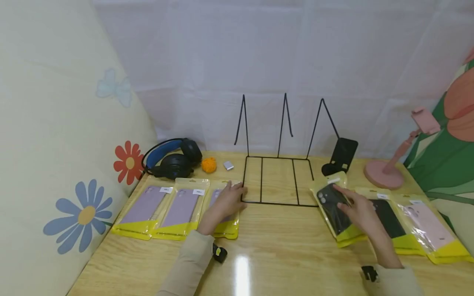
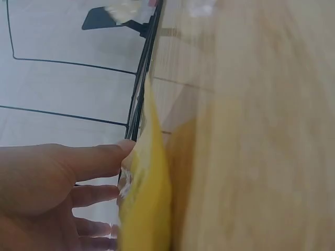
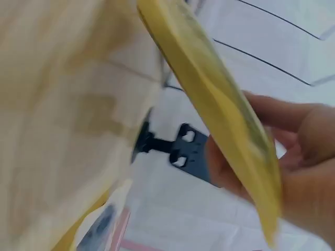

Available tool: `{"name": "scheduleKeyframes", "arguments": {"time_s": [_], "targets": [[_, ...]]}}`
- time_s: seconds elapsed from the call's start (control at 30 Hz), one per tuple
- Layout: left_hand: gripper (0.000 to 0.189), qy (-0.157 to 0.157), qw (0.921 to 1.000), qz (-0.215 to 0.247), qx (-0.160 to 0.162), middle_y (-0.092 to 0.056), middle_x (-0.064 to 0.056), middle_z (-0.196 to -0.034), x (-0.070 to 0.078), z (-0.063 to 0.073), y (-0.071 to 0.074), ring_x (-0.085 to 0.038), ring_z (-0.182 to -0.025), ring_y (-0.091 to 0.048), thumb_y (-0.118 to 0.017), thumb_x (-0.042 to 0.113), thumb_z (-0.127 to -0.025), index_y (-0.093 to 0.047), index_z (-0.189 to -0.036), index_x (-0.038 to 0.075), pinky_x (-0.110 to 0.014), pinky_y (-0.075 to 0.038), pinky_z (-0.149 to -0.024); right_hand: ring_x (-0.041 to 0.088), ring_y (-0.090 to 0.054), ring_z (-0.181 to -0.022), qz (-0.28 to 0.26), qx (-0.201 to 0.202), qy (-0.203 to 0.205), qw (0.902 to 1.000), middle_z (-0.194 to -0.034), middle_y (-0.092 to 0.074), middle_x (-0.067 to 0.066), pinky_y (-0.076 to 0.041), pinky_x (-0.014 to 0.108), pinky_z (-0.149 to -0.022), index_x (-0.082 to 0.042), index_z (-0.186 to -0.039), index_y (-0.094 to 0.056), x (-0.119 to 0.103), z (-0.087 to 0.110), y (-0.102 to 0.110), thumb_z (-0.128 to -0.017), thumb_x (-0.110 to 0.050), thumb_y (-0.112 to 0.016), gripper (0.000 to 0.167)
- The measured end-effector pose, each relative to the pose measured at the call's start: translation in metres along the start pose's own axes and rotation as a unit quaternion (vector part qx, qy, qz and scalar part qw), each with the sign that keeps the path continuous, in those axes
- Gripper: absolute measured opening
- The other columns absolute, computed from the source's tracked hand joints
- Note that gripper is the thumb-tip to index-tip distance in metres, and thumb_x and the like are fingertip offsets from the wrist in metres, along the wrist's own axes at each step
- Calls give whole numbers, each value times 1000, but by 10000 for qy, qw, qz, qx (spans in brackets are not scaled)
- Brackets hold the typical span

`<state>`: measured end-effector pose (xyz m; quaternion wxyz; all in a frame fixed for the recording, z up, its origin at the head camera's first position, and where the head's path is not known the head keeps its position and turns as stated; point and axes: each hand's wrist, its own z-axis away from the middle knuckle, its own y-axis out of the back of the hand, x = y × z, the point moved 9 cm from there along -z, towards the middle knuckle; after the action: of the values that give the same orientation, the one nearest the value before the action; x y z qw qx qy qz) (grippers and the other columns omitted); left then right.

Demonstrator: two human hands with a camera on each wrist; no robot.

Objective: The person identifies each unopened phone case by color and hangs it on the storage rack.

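My right hand grips a packaged black phone case, its clear-and-yellow pouch tilted and raised off the table. Edge-on in the right wrist view, the same pouch has fingers on both sides of it. My left hand lies over a packaged purple phone case, fingers fairly straight and fingertips touching the pouch beside the front left corner of a black wire rack. In the left wrist view the thumb of that hand reaches the pouch's edge.
Two more packaged purple cases lie at left; another black case and a pink case lie at right. Behind stand headphones, an orange ball, a small silver-white object, a black phone stand and a pink stand.
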<state>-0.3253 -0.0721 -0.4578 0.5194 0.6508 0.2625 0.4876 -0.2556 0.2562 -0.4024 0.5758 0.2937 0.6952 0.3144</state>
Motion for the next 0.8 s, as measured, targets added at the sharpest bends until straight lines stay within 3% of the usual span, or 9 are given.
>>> {"name": "scheduleKeyframes", "arguments": {"time_s": [0.1, 0.13, 0.23, 0.33, 0.43, 0.53, 0.67, 0.73, 0.8], "targets": [[48, -68, 9999, -61, 55, -43, -21, -145, 1, 0, 0, -54, -135, -26, -70, 21, -89, -57, -132, 4, -57, -23, -111, 37, -60, -102, -754, 23, 154, 9970, -141, -48, 21, -54, 41, -69, -14, -140, -52, -14, 2, 5, -95, -10, -60, 46], [48, -95, 9999, -92, 67, -43, -21, -145, 1, 0, 1, -53, -134, -27, -70, 21, -89, -57, -132, 4, -57, -22, -112, 38, -53, -117, -990, 11, 143, 9950, -142, -49, 18, -54, 45, -79, -16, -140, -53, -19, 2, 5, -96, -15, -61, 45], [48, -158, 9997, -178, 55, -45, -19, -144, 2, 0, 1, -52, -135, -28, -69, 21, -90, -57, -132, 4, -56, -20, -113, 33, -44, -131, -1682, -20, -112, 9857, -143, -49, 9, -47, 49, -94, -19, -137, -56, -32, 6, 5, -93, -32, -64, 46], [50, -201, 9994, -276, 12, -44, -18, -145, 2, 0, 1, -52, -136, -26, -69, 23, -90, -56, -133, 4, -57, -20, -113, 24, -42, -132, -2087, 79, -327, 9774, -142, -51, 4, -46, 37, -97, -20, -134, -60, -46, 12, 6, -90, -40, -67, 49], [52, -112, 9994, -313, -65, -42, -16, -147, 0, -1, 0, -51, -138, -21, -69, 26, -90, -54, -136, 6, -58, -21, -112, 15, -48, -116, -2332, 332, -300, 9714, -138, -55, 2, -46, 22, -80, -19, -130, -63, -63, 18, 10, -88, -37, -69, 46], [52, 48, 9995, -269, -139, -40, -14, -149, -2, -2, 0, -48, -140, -18, -67, 26, -91, -53, -137, 6, -56, -20, -113, 12, -49, -89, -2552, 637, -26, 9648, -130, -60, 1, -42, 19, -64, -18, -127, -65, -83, 19, 14, -89, -31, -70, 41], [50, 117, 9995, -269, -107, -40, -16, -149, -3, -3, 0, -45, -141, -20, -68, 24, -91, -54, -135, 4, -55, -23, -113, 7, -55, -96, -2934, 1011, 514, 9492, -125, -63, -1, -47, 14, -79, -12, -125, -66, -106, 15, 19, -90, -20, -70, 36], [50, 100, 9995, -277, -107, -40, -18, -148, -1, -5, -1, -44, -141, -21, -68, 24, -91, -54, -135, 3, -54, -24, -112, 11, -53, -114, -3143, 1149, 787, 9391, -126, -63, 0, -46, 17, -92, -8, -123, -66, -115, 12, 21, -89, -13, -69, 35], [51, 80, 9995, -284, -121, -40, -19, -148, 0, -6, -2, -44, -141, -22, -67, 24, -91, -54, -135, 2, -54, -25, -112, 13, -55, -114, -3299, 1254, 929, 9310, -124, -64, 1, -47, 17, -92, -5, -122, -66, -120, 11, 22, -89, -8, -69, 34]]}}
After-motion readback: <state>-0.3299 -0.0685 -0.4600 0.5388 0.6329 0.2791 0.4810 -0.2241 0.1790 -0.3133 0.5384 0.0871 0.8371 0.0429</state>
